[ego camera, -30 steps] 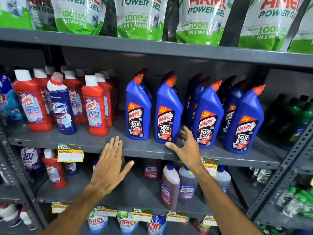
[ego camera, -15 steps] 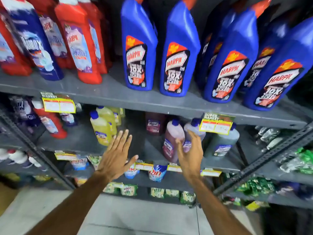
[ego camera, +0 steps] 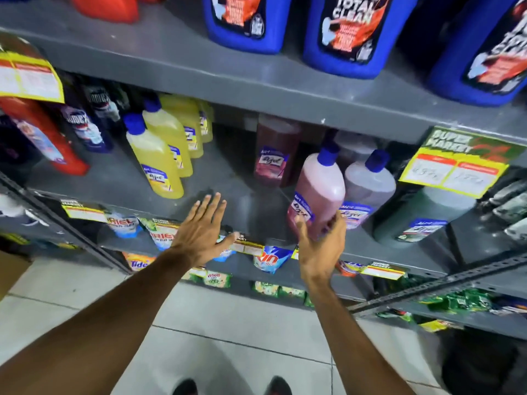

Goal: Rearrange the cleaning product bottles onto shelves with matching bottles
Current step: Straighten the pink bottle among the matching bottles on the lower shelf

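A pink bottle point(ego camera: 318, 192) with a blue cap is seen at the near edge of the middle shelf point(ego camera: 233, 192), right of centre, leaning a little to the left. The right hand point(ego camera: 320, 243) is curled around its lower part, with the thumb on the left side and the fingers point(ego camera: 338, 223) on the right, touching the label. The left hand point(ego camera: 204, 232) is held flat with the fingers spread, and nothing is gripped by it; it is placed in front of the bare part of the same shelf. Just beside the pink bottle, to the right, a pale grey bottle point(ego camera: 369, 183) is standing, and farther right a green bottle point(ego camera: 422, 212). A darker pink bottle point(ego camera: 275, 149) is placed farther back. A row of yellow bottles point(ego camera: 159, 155) is found at the left.
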Demonstrator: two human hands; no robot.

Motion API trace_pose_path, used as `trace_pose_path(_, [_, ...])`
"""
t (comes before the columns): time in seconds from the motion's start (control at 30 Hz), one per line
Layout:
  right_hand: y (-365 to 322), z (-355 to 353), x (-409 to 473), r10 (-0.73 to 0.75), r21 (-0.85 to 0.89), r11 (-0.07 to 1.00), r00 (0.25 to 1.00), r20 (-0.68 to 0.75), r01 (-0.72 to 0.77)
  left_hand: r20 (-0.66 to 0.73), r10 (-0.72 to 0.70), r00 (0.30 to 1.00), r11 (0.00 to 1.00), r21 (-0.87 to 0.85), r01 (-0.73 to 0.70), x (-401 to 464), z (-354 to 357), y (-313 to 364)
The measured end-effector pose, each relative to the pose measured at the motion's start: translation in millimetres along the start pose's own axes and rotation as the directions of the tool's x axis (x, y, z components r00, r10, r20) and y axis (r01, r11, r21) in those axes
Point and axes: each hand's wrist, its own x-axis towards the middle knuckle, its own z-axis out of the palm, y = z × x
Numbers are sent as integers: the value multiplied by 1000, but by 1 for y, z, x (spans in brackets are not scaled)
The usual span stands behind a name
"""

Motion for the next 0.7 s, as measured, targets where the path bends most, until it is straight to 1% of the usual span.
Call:
trace_pose_path(0.07, [12, 4, 1, 13, 7, 1000, 1000, 8, -13, 8, 5, 1000, 1000, -8, -5, 8, 8, -2])
trace_pose_path(0.2, [24, 8, 3, 34, 11, 999, 999, 1, -34, -22, -3, 1000, 1000, -11, 2, 18, 18, -5])
trace_pose_path(0.27, [25, 11, 3, 12, -2, 1000, 1000, -2, -12, -38, 6, 999, 1000, 16, -5, 19, 22, -6])
trace_pose_path(0.33, [24, 16, 5, -10, 4, 1000, 1000, 26, 9, -58, 11, 998, 1000, 29, -9, 18, 24, -5])
trace_pose_path(0.5, [22, 39, 21, -28, 50, 999, 980, 199, 18, -78, 18, 997, 1000, 25, -16, 18, 27, -5])
trace_pose_path(0.57, [22, 50, 32, -42, 56, 998, 957, 288, 27, -91, 13, 996, 1000, 19, -11, 18, 28, -6])
trace_pose_path(0.63, [21, 59, 42, -30, 85, 996, 923, 383, -3, -99, 7, 995, 1000, 0, -7, 18, 30, -5])
trace_pose_path(0.7, [20, 66, 51, -33, 114, 993, 894, 447, -21, -102, 10, 995, 1000, -12, -11, 18, 32, -6])
